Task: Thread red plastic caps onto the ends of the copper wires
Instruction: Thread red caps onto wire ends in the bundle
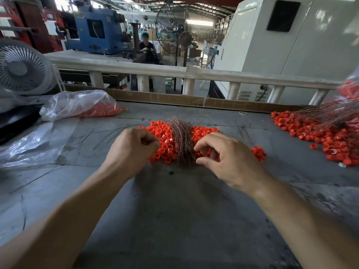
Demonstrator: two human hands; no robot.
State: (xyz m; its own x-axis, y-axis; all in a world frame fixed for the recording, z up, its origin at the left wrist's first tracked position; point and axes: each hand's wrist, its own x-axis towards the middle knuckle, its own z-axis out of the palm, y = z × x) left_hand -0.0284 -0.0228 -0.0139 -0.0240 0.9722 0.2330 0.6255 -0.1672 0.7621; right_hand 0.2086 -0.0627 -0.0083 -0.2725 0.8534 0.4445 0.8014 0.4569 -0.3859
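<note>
where wire bundle (pixel 182 140) splits red caps (pixel 165 140) — left hand (pixel 134 150) | right hand (pixel 223 158) flank it

Glossy plastic caps (pixel 165 141), copper wires (pixel 181 140)

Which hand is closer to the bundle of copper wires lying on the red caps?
Right. The right hand has fingertips at the bundle of copper wires, by its near end. The left hand hovers apart to its left, over the red caps.

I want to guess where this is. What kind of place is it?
Most likely a factory workshop: a big blue machine at the back, standing fans, and a workbench piled with red caps.
</note>
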